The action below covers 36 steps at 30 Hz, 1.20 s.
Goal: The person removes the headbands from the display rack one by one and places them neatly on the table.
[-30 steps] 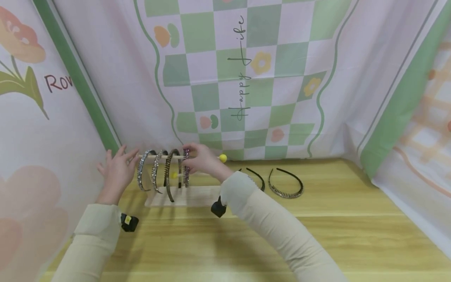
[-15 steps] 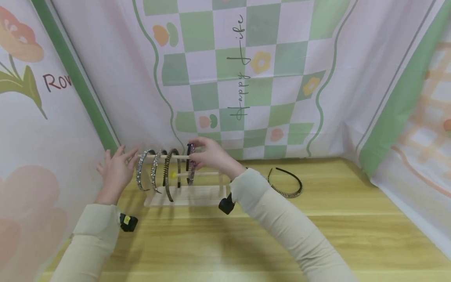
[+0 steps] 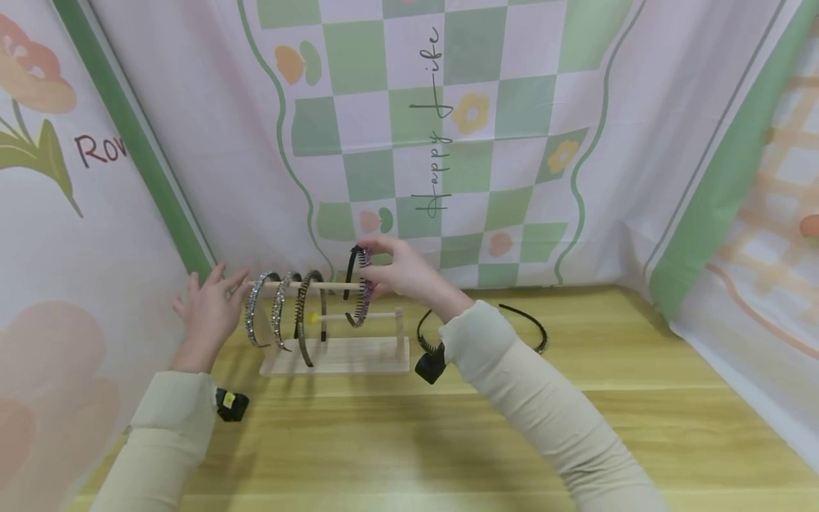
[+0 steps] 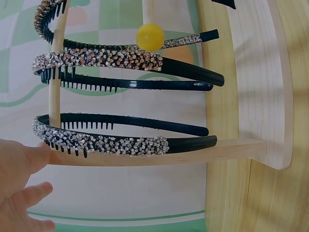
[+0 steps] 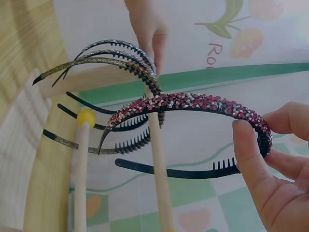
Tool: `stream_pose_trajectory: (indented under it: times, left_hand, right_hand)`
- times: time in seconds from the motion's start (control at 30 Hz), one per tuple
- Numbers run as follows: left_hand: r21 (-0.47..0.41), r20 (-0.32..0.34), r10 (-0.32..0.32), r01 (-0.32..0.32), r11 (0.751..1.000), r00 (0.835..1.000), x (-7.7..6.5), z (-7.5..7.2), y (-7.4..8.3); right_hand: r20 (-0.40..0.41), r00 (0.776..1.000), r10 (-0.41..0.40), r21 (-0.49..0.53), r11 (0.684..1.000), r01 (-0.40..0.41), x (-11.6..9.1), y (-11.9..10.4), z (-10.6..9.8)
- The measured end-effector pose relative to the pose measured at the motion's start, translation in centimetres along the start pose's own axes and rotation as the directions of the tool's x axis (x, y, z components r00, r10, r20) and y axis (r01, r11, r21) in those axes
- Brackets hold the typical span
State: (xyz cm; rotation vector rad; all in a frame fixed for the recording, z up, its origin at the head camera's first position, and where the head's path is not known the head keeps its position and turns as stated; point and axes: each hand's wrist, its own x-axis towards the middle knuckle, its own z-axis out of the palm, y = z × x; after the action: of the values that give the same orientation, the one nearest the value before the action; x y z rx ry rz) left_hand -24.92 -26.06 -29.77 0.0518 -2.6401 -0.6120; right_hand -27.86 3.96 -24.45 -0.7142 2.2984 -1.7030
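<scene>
My right hand (image 3: pixel 409 274) pinches a headband with pink and silver rhinestones (image 5: pixel 193 101) between thumb and fingers. This headband loops around the upper wooden rod (image 3: pixel 339 286), to the right of the other headbands. The rod's right end is hidden behind the hand. My left hand (image 3: pixel 214 313) rests its fingertips at the rod's left end, by the top of the stand's post (image 4: pixel 193 154). Beside it hang a silver rhinestone headband (image 4: pixel 111 142), a second sparkly one (image 4: pixel 106 59) and a bronze-toned toothed one (image 3: pixel 303 320), spaced apart along the rod.
The wooden stand's base (image 3: pixel 358 357) sits on the wood-grain table. A lower rod carries a yellow ball (image 4: pixel 150 37) at its left end. Two more headbands lie on the table at the right, one dark headband (image 3: pixel 420 328) partly behind the right wrist camera (image 3: pixel 431 365).
My right hand has slid right along the rod with the pink rhinestone headband, which now stands apart from the others and slightly tilted. The left hand has stayed in place.
</scene>
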Motion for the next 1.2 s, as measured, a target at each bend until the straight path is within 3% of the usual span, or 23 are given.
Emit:
stream_pose_trajectory:
  times: [0.6,0.9,1.2]
  left_hand:
    - [-0.003,0.0,0.01,-0.01,1.0,1.0,-0.1,0.0,0.0]
    - [-0.001,0.005,0.007,-0.007,1.0,1.0,-0.2,-0.2,0.1]
    - [-0.005,0.011,0.002,-0.002,1.0,1.0,-0.1,-0.1,0.1]
  right_hand:
    - [-0.107,0.994,-0.02,-0.049,0.999,0.015,-1.9,0.0,-3.8]
    - [-0.124,0.992,-0.023,0.001,1.0,0.023,-2.8,0.3,-5.4]
    - [-0.141,0.99,-0.021,-0.031,0.999,0.017,-3.8,1.3,-7.1]
